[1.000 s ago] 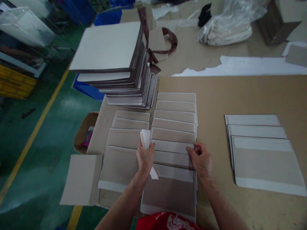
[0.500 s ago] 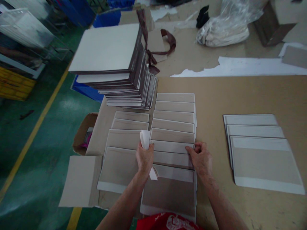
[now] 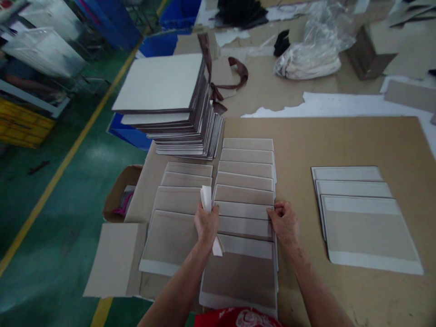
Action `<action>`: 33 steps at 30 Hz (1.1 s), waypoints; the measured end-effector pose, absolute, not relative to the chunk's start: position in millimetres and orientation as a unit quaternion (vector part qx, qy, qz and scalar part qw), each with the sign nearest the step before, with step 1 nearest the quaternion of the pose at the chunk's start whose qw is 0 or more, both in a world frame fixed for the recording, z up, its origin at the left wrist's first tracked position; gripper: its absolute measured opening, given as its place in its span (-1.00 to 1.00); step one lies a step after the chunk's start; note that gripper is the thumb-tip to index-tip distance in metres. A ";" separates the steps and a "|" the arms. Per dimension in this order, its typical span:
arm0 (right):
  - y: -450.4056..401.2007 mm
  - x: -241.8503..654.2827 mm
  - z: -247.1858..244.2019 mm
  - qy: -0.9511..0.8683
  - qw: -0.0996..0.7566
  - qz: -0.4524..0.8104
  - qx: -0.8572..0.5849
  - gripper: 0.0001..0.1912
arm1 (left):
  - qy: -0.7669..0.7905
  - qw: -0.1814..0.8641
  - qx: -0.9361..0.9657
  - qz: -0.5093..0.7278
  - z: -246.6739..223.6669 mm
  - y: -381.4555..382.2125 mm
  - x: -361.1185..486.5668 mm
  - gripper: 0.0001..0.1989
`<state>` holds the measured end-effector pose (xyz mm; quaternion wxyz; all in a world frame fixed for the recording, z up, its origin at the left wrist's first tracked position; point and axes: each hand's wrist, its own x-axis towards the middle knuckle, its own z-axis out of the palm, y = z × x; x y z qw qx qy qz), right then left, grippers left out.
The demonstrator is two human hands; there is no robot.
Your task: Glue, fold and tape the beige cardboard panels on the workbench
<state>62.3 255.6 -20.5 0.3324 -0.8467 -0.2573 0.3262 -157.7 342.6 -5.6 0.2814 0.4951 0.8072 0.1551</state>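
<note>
My left hand (image 3: 206,222) is closed round a folded white strip (image 3: 206,198), whose lower end sticks out below the palm. Its thumb lies at the left edge of a middle panel in an overlapping column of grey-beige panels (image 3: 238,277). At the right edge of that same column, my right hand (image 3: 285,221) has its fingers pinched on a panel's edge. Left of my left hand is another overlapping row of panels (image 3: 170,236). Three overlapping panels (image 3: 368,231) lie apart on the right.
A tall stack of boards (image 3: 163,86) stands at the back left, near a brown ribbon (image 3: 240,75). A plastic bag (image 3: 309,61) lies at the back. Left are a block of cards (image 3: 114,259) and a cardboard box (image 3: 116,193) beside the brown table (image 3: 340,141).
The camera view has shifted slightly, showing more of the table's back. Both hands keep nearly the same places on the panel column, with the white strip still in my left hand.
</note>
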 end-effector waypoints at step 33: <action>267.5 1.2 1.4 -0.190 0.497 0.547 -0.646 -0.60 | 0.649 0.672 0.233 0.268 35.7 327.7 -147.3 -0.72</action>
